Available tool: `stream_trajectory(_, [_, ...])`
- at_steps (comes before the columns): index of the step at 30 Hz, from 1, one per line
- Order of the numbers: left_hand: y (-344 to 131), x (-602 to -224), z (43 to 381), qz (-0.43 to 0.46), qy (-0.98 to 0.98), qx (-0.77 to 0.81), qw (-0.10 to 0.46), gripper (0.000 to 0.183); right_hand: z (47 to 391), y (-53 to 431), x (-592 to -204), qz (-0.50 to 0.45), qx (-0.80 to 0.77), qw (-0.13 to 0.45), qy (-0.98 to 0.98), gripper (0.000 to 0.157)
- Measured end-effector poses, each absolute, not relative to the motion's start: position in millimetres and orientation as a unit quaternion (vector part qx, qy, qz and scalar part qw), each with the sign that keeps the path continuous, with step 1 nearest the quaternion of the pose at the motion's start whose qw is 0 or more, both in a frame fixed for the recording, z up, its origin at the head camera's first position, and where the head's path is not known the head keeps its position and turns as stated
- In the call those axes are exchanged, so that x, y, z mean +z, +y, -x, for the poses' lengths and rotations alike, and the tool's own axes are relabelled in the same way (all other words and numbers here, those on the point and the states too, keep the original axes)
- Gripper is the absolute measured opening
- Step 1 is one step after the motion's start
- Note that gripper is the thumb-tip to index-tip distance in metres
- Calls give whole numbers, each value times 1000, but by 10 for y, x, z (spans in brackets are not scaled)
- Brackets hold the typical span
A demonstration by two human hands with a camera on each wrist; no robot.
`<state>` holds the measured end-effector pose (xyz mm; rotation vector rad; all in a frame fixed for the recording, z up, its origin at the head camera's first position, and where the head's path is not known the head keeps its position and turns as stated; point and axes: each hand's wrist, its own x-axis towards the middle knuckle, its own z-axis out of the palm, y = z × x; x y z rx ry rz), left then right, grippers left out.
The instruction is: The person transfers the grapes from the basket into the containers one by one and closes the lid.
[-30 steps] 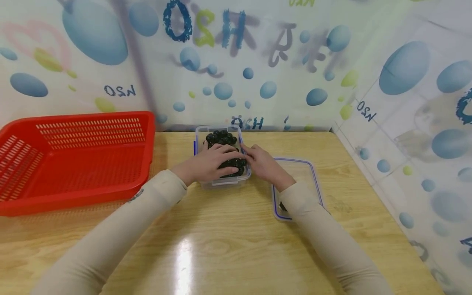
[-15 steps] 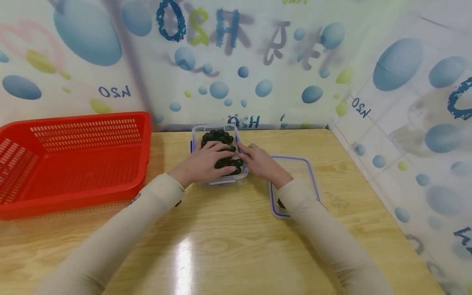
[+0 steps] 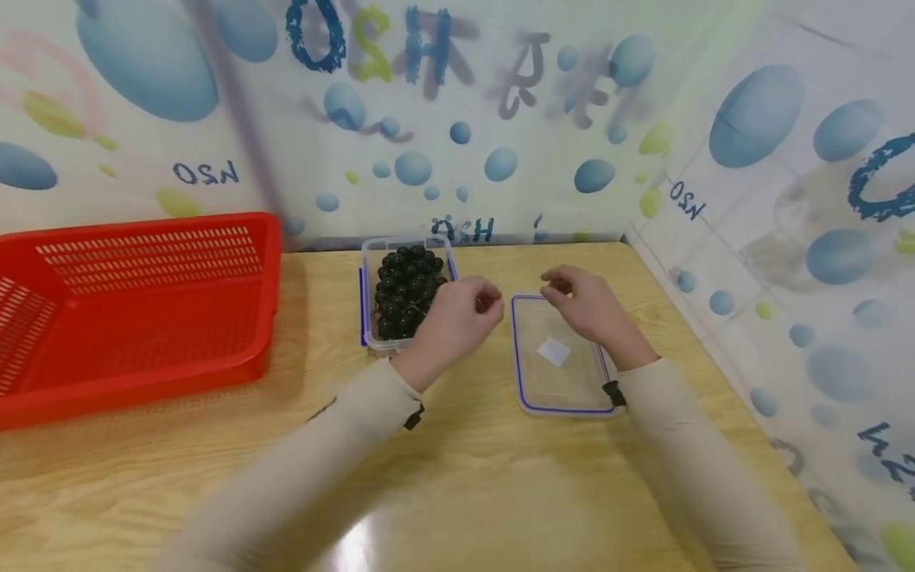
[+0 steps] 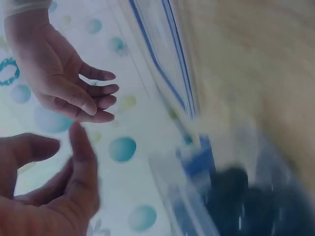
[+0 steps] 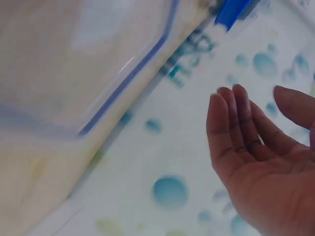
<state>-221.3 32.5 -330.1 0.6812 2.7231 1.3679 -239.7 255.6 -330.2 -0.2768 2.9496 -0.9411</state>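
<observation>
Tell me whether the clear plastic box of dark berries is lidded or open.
Open. The clear plastic box of dark berries has nothing covering it, its berries exposed, while the clear blue-rimmed lid lies flat on the wooden table beside it.

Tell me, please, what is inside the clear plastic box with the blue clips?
The clear box holds a heap of dark round fruits, perhaps grapes. The left hand covers its near right corner, and the bottom layers are hidden.

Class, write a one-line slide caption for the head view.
Both hands, left hand and right hand, hover empty between a clear box of dark grapes and its lid.
</observation>
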Motion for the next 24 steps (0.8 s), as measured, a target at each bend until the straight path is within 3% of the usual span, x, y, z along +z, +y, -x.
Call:
stream_trajectory(4, [568, -3424, 2178, -199, 884, 400, 135, 21, 2218, 2923, -3338, 46, -277, 38, 959, 34])
stream_trajectory(7, [675, -3518, 2180, -177, 891, 372, 190, 23, 2124, 3128, -3393, 26, -239, 84, 967, 37])
stream_trajectory(10, [740, -3611, 2208, -153, 895, 362, 210, 36, 2076, 3260, -3460, 5, -215, 133, 968, 39])
stream_trajectory(13, [765, -3688, 2243, -135, 890, 375, 222, 37, 2085, 3293, -3538, -24, -238, 163, 957, 38])
stream_trajectory(19, [801, -3762, 2285, -111, 879, 397, 239, 26, 2141, 3296, -3666, -43, -286, 156, 944, 31])
stream_trajectory(24, [841, -3790, 2292, -107, 888, 380, 234, 30, 2112, 3328, -3707, -48, -298, 149, 942, 26])
